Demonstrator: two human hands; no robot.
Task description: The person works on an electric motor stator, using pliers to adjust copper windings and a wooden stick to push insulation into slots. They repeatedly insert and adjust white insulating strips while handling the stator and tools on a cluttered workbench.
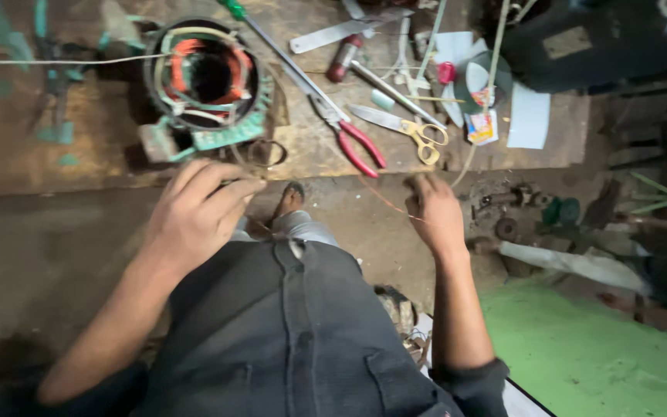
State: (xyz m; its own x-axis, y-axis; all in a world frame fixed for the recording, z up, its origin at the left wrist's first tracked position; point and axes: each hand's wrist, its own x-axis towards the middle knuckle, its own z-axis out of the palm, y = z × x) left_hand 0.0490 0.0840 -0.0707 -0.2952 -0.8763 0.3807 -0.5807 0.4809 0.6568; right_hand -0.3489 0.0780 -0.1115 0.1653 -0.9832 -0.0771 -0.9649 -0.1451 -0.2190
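Copper wire, thin and reddish, runs as a single strand from the near edge of the wooden surface to the right hand, whose fingers look curled about it, though blur keeps me from telling how firm the pinch is. One motor stator, wound with orange and pale coils in a green-stained frame, sits on the far left of the surface. One left hand hangs just near of it, fingers half bent and loosely together, with nothing visibly in it.

To the right of the stator lie one pair of red-handled pliers, one pair of yellow-handled scissors, one green-handled screwdriver and one flat metal strip. One sandalled foot shows between the hands.

In my judgement the strand is the weak point: a sharp tug could snap or kink it, or it could snag on the plier handles. The stator stands close to the surface's near edge, so a pull might drag it off
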